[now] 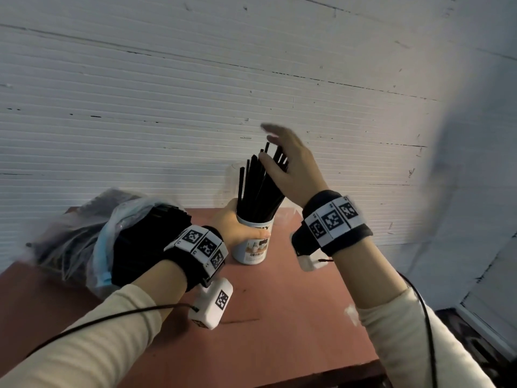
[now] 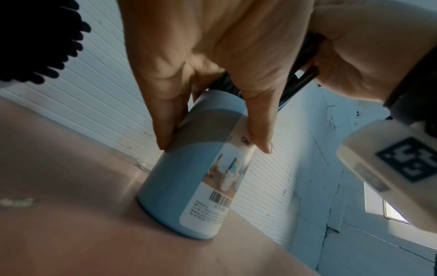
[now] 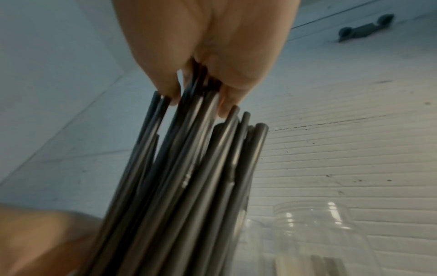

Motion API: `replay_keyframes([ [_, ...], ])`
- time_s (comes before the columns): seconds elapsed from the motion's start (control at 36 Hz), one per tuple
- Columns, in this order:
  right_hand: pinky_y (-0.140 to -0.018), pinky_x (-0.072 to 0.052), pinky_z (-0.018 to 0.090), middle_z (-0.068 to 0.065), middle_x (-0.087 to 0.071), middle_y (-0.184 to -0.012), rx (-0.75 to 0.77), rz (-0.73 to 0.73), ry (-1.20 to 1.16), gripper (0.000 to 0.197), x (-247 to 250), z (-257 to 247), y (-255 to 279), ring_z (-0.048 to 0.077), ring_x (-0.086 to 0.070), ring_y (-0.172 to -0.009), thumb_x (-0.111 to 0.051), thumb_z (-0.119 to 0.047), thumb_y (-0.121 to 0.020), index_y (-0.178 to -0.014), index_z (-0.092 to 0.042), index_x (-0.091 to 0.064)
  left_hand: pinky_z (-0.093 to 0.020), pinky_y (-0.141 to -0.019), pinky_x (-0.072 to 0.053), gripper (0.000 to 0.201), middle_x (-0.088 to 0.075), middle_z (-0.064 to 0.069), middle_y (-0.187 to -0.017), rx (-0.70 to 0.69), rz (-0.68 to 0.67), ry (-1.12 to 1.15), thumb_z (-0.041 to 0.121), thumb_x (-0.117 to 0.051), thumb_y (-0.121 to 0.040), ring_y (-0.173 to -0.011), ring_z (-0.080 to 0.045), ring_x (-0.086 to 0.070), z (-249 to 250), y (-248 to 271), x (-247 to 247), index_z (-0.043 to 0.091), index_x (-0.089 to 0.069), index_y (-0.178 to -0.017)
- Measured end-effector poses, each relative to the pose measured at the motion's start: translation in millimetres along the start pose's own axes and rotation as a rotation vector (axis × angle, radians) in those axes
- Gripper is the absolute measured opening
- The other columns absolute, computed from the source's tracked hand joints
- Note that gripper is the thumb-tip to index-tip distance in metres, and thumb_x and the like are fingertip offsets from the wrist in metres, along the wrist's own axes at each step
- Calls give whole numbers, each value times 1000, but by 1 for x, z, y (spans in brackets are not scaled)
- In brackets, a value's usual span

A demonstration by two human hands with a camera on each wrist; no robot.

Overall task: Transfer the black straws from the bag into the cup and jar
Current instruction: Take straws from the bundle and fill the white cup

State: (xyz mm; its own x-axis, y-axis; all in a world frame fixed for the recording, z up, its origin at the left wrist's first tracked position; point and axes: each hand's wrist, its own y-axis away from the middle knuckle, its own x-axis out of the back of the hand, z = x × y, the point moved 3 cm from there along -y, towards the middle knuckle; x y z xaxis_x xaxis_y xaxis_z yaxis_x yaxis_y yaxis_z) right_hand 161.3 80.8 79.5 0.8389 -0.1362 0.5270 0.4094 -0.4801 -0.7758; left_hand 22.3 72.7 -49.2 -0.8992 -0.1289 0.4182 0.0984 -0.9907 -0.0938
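A pale blue labelled cup (image 1: pixel 253 247) stands on the reddish table (image 1: pixel 279 317). My left hand (image 1: pixel 237 228) grips it round the upper part, with fingers (image 2: pixel 165 121) and thumb on either side of the cup (image 2: pixel 189 177). A bunch of black straws (image 1: pixel 260 186) stands fanned out in it. My right hand (image 1: pixel 277 152) hovers over the tops of the straws (image 3: pixel 189 177), its fingers (image 3: pixel 165 84) spread and straight, touching the upper ends. A clear plastic bag (image 1: pixel 112 233) with more black straws lies at the left. The clear jar (image 3: pixel 319 233) stands just behind the cup.
A white ribbed wall (image 1: pixel 251 79) rises right behind the table. The table's right edge (image 1: pixel 363 317) drops off to the floor. Cables run from both wrist cameras along my forearms.
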Motion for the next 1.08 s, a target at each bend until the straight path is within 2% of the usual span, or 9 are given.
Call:
replay_keyframes([
  [0.06,-90,-41,20,2,-61,-125,-24,-60,103,35,-4,2,1,14,-57,-110,-49,-19,-99,-133,-14,-49,-40,-99,-49,98,-64,4,-119,18,18,-37,46,-92,-49,-109,-17,-61,2,1,0,22,-47,-132],
  [0.17,-88,-39,17,4,-64,-120,-70,-139,110,30,-1,6,-3,16,-58,-109,-41,-16,-100,-126,-11,-56,-42,-98,-51,119,-64,3,-121,35,-54,-45,57,-87,-31,-110,-17,-63,1,0,1,21,-43,-136],
  [0.28,-93,-34,13,3,-49,-138,5,-180,89,41,0,2,1,11,-49,-118,-48,-14,-96,-136,-11,-46,-43,-100,-49,97,-62,-3,-123,73,-101,-82,27,-86,-52,-113,-22,-60,10,1,8,14,-42,-137],
  [0.39,-105,-30,19,2,-49,-141,-53,-286,129,39,-6,8,7,15,-45,-129,-37,-23,-102,-138,-13,-49,-43,-102,-48,72,-62,-8,-123,84,-125,-73,0,-81,-68,-116,-26,-59,12,1,15,8,-49,-132],
  [0.56,-109,-26,21,1,-34,-153,24,-189,142,50,-4,7,13,15,-35,-138,-42,-24,-101,-149,-16,-29,-40,-103,-46,81,-59,-5,-126,71,-6,-9,9,-90,-63,-116,-23,-57,8,1,8,9,-47,-132],
  [0.75,-119,-15,33,3,-42,-149,-14,-319,296,47,-10,17,21,17,-31,-142,-29,-29,-101,-147,-18,-34,-45,-97,-51,79,-66,-7,-117,39,81,-22,33,-93,-44,-108,-26,-63,10,-1,-4,16,-55,-111],
  [0.86,-117,-23,33,1,-36,-152,21,-258,255,49,-6,14,22,17,-34,-139,-35,-25,-99,-148,-19,-32,-46,-103,-45,98,-58,-8,-128,52,86,1,33,-92,-51,-118,-27,-56,7,0,-9,10,-41,-132],
  [0.97,-118,-20,39,0,-48,-143,14,-304,344,49,-9,12,23,18,-43,-132,-29,-35,-97,-141,-19,-43,-45,-105,-43,89,-55,-8,-132,67,59,-13,22,-89,-66,-122,-27,-54,9,3,-8,8,-38,-137],
  [1.08,-115,-28,38,2,-42,-148,44,-189,271,49,-5,2,20,20,-39,-136,-38,-31,-96,-141,-13,-42,-35,-109,-37,93,-49,-7,-140,82,43,-97,24,-86,-72,-132,-27,-47,11,13,0,7,-31,-145],
])
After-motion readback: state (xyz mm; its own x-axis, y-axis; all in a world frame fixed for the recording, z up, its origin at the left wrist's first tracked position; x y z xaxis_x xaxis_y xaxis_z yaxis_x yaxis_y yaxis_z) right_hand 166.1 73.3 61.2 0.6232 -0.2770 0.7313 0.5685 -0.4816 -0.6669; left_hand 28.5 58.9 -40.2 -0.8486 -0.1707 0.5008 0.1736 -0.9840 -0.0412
